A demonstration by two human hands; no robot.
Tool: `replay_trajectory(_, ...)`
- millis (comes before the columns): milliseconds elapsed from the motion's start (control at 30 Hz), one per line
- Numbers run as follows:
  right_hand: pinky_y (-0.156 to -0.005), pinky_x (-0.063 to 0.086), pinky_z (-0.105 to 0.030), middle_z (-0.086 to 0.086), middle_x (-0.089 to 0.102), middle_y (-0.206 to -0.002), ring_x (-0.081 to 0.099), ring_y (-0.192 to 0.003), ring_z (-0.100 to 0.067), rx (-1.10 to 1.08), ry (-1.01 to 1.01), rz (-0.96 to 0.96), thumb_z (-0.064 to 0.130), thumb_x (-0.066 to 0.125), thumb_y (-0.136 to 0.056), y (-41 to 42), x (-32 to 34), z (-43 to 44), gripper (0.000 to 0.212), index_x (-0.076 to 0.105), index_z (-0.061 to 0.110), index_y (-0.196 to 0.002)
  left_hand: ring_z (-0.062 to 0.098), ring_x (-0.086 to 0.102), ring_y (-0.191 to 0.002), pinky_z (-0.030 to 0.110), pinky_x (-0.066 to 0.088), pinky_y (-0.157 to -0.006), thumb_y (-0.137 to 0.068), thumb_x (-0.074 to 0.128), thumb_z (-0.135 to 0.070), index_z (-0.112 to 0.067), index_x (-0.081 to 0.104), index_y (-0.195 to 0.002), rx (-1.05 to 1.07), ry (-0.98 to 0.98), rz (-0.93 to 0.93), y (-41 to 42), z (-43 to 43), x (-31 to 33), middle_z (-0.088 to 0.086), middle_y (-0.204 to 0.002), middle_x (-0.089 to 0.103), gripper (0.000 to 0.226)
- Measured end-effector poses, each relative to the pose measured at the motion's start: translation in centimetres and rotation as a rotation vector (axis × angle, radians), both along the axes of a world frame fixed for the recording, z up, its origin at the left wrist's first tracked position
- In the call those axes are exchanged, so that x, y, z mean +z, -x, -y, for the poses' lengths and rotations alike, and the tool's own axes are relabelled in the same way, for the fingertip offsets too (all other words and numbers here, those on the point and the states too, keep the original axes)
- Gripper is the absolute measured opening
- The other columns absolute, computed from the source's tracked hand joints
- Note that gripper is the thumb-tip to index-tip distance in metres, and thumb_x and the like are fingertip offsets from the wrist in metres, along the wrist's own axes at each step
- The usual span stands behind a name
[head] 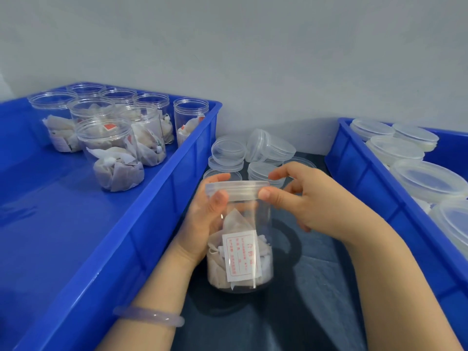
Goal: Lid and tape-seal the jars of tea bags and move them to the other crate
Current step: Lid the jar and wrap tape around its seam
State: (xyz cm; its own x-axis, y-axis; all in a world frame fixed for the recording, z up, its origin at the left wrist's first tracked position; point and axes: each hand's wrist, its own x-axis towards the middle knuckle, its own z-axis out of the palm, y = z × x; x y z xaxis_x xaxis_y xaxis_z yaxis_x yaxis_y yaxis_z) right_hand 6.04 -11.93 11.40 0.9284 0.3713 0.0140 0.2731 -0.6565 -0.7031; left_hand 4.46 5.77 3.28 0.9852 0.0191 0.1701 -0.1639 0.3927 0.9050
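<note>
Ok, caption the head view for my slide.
Left hand holds a tea-bag jar, right hand pinches its lid, between left crate and right crate.

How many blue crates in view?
2: left crate holding unlidded jars; right crate holding lidded jars. Both run past the frame edge. More may sit outside view.

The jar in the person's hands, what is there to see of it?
The jar is clear plastic, roughly upright over a dark surface. A clear lid sits on its mouth. Inside lie white tea bags and a white label with red print. The left hand grips its upper side; the right hand pinches the lid.
</note>
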Motion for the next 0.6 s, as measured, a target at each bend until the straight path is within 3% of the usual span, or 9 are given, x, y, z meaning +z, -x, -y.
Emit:
replay_trajectory(100,-0.041,0.038,-0.016,0.006,0.073,-0.074,0.044,-0.038,-0.008,0.077,0.000,-0.165,0.077,0.051,-0.048,0.5,0.5,0.9,0.091,0.039,0.042,-0.132,0.021,0.063,-0.085,0.036,0.050,-0.076,-0.025,0.078,-0.080,-0.014,0.055,-0.110,0.003,-0.061,0.010,0.1,0.2,0.3,0.008,-0.096,0.065,0.109)
replay_trajectory(167,-0.039,0.036,-0.018,0.005,0.072,-0.075,0.043,-0.040,-0.009,0.110,-0.022,-0.225,0.072,0.055,-0.050,0.9,0.8,1.4,0.094,0.038,0.041,-0.137,0.018,0.068,-0.088,0.030,0.056,-0.075,-0.027,0.078,-0.079,-0.012,0.056,-0.111,-0.038,-0.052,0.007,0.2,0.3,0.6,0.004,-0.097,0.070,0.109)
replay_trajectory(333,-0.038,0.036,-0.019,0.005,0.070,-0.070,0.044,-0.040,-0.008,0.064,-0.029,-0.247,0.067,0.060,-0.060,2.1,1.3,1.4,0.082,0.045,0.035,-0.134,0.018,0.068,-0.102,0.029,0.057,-0.080,-0.040,0.074,-0.079,-0.024,0.063,-0.111,0.108,-0.132,0.001,1.3,0.2,0.9,0.003,-0.109,0.071,0.091)
replay_trajectory(433,-0.040,0.038,-0.020,0.006,0.071,-0.069,0.046,-0.039,-0.009,0.014,0.014,-0.222,0.062,0.060,-0.069,2.6,1.5,1.0,0.071,0.046,0.033,-0.132,0.012,0.066,-0.103,0.027,0.054,-0.087,-0.060,0.056,-0.072,-0.032,0.064,-0.103,0.240,-0.290,-0.016,2.0,0.2,1.5,-0.013,-0.101,0.072,0.059)
replay_trajectory(500,-0.041,0.038,-0.020,0.007,0.070,-0.066,0.044,-0.039,-0.009,-0.010,0.043,-0.198,0.064,0.057,-0.068,2.9,1.7,0.6,0.066,0.051,0.031,-0.125,-0.003,0.062,-0.100,0.022,0.048,-0.092,-0.062,0.040,-0.084,-0.037,0.061,-0.101,0.226,-0.421,-0.039,2.5,0.7,2.2,-0.024,-0.099,0.068,0.064)
replay_trajectory(600,-0.043,0.040,-0.021,0.006,0.069,-0.064,0.045,-0.036,-0.004,-0.022,0.138,-0.116,0.071,0.050,-0.065,3.2,1.9,-0.1,0.070,0.057,0.018,-0.110,-0.024,0.053,-0.084,-0.003,0.039,-0.065,-0.043,0.032,-0.101,-0.039,0.051,-0.096,0.254,-0.568,-0.021,3.2,1.7,3.1,-0.044,-0.088,0.057,0.084)
